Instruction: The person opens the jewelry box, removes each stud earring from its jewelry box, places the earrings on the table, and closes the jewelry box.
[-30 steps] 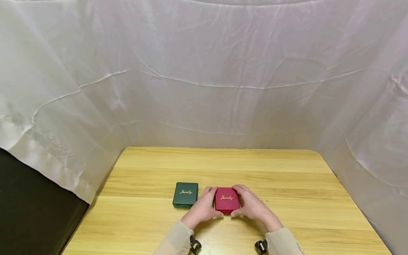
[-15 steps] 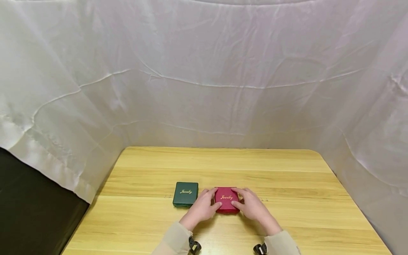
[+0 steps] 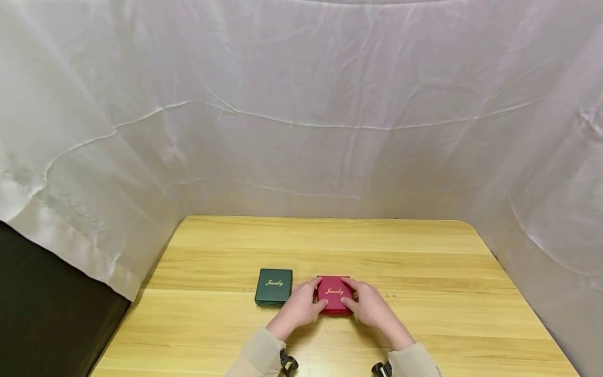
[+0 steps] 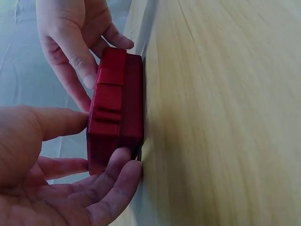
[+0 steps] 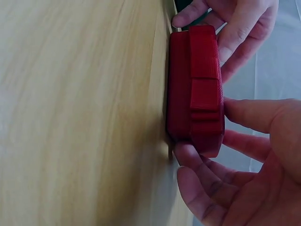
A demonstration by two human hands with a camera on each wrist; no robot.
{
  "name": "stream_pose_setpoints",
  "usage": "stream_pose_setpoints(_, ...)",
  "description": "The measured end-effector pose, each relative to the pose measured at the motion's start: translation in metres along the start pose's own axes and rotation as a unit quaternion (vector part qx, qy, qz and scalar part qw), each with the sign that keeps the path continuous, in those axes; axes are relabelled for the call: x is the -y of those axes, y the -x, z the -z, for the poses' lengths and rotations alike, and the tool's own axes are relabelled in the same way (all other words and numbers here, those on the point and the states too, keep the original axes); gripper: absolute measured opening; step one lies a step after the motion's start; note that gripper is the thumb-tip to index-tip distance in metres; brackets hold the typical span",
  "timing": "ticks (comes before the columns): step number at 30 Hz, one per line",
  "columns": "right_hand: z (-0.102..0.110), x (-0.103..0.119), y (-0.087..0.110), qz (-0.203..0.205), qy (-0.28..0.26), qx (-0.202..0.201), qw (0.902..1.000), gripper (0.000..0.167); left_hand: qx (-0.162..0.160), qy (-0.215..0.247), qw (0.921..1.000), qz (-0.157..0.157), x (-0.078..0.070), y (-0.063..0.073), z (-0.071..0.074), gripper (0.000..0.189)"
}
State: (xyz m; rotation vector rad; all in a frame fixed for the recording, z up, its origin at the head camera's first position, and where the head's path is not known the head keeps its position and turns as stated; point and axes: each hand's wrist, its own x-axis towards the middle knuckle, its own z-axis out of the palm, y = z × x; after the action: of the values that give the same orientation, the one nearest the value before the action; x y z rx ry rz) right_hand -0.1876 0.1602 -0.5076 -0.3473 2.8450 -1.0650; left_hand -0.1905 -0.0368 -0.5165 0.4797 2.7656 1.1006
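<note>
A red jewelry box, its lid down and lettered "Jewelry" in gold, lies on the table between the two hands. A ribbed ribbon bow runs along its front edge. From the left side, my left hand holds the box, thumb on the lid near the front and other fingers along the side. My right hand mirrors this grip at the right side. In the right wrist view, fingertips reach low on the box's end, close to the tabletop. A dark green jewelry box, also closed, lies just left of my left hand.
The light wooden table has rounded far corners. Pale fabric curtains rise behind it and along both sides. A black surface shows at the lower left. Black wrist devices sit at both sleeves.
Both thumbs have moved from the red box's front corners up onto its lid. The red and green boxes stay in place.
</note>
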Motion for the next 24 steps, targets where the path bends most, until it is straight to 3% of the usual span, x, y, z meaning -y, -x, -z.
stream_pose_setpoints(10,0.009,-0.008,0.002,-0.027,-0.028,0.006,0.9992,0.05,0.008,0.013,0.9997,-0.02,-0.008,-0.007,-0.005,0.059)
stream_pose_setpoints(24,0.031,-0.031,0.007,-0.05,-0.026,-0.012,0.9984,0.049,0.018,0.04,0.9985,-0.033,-0.026,-0.027,-0.028,0.061)
